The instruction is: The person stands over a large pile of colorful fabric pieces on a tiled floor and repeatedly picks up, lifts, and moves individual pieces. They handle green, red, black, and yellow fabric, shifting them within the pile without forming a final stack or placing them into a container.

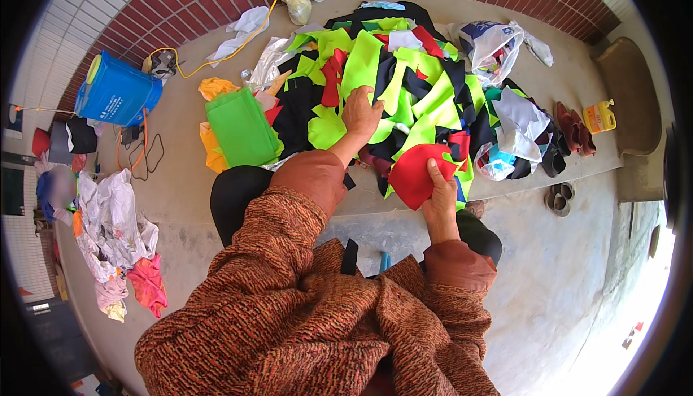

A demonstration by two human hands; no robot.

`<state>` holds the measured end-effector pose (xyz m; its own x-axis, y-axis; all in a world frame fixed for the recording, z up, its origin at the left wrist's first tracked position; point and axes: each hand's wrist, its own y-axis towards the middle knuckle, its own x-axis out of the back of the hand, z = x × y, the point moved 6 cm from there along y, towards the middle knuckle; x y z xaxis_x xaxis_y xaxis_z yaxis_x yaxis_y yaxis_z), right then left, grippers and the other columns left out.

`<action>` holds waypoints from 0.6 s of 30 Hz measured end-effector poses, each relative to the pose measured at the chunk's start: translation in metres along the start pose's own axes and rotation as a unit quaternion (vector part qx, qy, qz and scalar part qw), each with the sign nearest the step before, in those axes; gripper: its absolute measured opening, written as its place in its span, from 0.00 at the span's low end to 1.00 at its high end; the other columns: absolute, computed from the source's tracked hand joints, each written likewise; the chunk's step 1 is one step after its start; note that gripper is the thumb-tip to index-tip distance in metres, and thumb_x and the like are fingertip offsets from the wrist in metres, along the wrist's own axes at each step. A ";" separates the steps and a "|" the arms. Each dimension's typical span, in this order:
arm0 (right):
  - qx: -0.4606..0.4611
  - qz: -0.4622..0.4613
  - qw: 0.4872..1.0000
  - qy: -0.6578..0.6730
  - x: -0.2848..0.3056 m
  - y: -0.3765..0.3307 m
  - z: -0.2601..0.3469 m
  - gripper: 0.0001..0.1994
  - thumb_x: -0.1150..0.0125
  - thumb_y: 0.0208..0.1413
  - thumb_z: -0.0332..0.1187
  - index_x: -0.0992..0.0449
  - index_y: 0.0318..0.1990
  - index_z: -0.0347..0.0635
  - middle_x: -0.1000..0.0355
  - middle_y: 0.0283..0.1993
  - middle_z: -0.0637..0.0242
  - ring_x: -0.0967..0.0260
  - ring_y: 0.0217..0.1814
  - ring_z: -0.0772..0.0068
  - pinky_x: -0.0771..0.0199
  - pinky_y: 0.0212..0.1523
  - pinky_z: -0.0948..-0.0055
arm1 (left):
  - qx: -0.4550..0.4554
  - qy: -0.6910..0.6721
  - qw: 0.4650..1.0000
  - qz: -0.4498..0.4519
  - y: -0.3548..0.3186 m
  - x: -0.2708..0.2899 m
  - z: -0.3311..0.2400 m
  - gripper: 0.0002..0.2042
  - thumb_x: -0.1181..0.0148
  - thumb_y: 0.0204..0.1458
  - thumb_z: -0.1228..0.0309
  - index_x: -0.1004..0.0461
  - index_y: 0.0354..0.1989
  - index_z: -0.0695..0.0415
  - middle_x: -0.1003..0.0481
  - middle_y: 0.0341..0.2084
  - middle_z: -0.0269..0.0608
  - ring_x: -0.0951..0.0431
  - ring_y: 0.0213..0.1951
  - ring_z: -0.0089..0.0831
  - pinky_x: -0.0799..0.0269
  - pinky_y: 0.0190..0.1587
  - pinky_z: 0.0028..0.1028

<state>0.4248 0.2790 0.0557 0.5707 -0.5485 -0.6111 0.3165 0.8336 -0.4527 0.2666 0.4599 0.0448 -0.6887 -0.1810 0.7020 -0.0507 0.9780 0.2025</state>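
Observation:
My left hand (362, 115) reaches into a large heap of fabric scraps, its fingers closed on a lime-green fabric piece (363, 62). In my right hand (439, 207), nearer to me, is a red fabric piece (415, 179) with a rounded edge, pinched between thumb and fingers. Bits of lime green show behind its upper edge. Lime-green, black and red scraps lie tangled around both hands. Left of the heap rests a flat stack of bright green fabric sheets (242, 127). A narrow red scrap (333, 77) lies just left of my left hand.
A blue tank sprayer (119, 90) stands at the left, with a yellow cable (254, 40) running near it. A plastic bag (492, 51) sits behind the heap; shoes (574, 127) and a yellow jug (599, 116) are at right. Silvery cloth (108, 212) lies at left beside a blurred figure.

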 end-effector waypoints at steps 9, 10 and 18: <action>-0.026 -0.010 1.000 0.013 0.002 -0.006 0.008 0.13 0.42 0.55 0.29 0.31 0.47 0.37 0.28 0.46 0.62 0.29 0.47 0.66 0.28 0.50 0.66 | 0.092 0.159 0.980 0.074 0.053 -0.020 0.004 0.28 0.34 0.39 0.52 0.33 0.42 0.61 0.33 0.43 0.48 0.32 0.47 0.46 0.30 0.42 0.43; -0.027 -0.011 0.999 0.013 0.003 -0.004 0.009 0.14 0.42 0.55 0.29 0.32 0.47 0.37 0.29 0.46 0.62 0.29 0.48 0.66 0.28 0.50 0.66 | 0.079 0.159 0.981 0.079 0.057 -0.024 0.007 0.27 0.34 0.40 0.53 0.32 0.42 0.62 0.32 0.44 0.48 0.30 0.46 0.47 0.29 0.42 0.43; -0.020 -0.008 1.000 -0.014 0.013 0.005 0.005 0.14 0.47 0.58 0.31 0.33 0.48 0.32 0.30 0.49 0.56 0.29 0.49 0.62 0.29 0.50 0.64 | 0.039 0.173 0.979 0.105 0.083 -0.005 0.011 0.12 0.46 0.49 0.63 0.27 0.36 0.59 0.26 0.36 0.52 0.25 0.38 0.52 0.29 0.39 0.47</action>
<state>0.4374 0.2758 0.0487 0.5862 -0.5599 -0.5856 0.2957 0.8208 -0.4887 0.2585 0.5428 0.0506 -0.4049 0.0134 0.9143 0.0010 0.9999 -0.0142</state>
